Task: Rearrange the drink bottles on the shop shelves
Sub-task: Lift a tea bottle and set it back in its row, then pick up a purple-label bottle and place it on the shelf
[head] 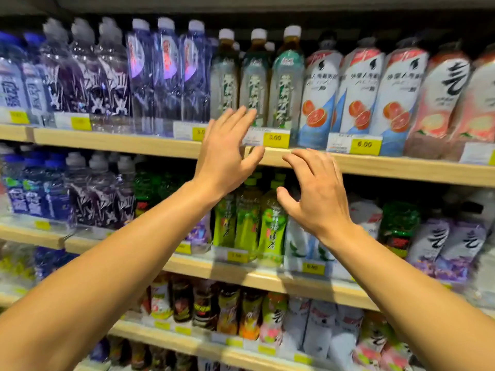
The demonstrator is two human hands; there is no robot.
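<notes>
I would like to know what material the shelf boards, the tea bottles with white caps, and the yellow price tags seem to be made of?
Shelf boards: pale wood or wood-look laminate, matte; no grain is clear enough to decide.
Tea bottles: clear plastic, probably, with glossy printed sleeves; dark liquid shows at the necks.
Price tags: likely printed paper in clear plastic holders, which shine slightly.

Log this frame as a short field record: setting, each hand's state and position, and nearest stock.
setting: shop shelves stocked with drink bottles, yellow price tags on the edges
left hand: open, fingers spread, holding nothing, in front of the pale tea bottles on the top shelf
right hand: open, fingers loosely bent, holding nothing, in front of the green bottles one shelf down
image quality: motion blur
</notes>
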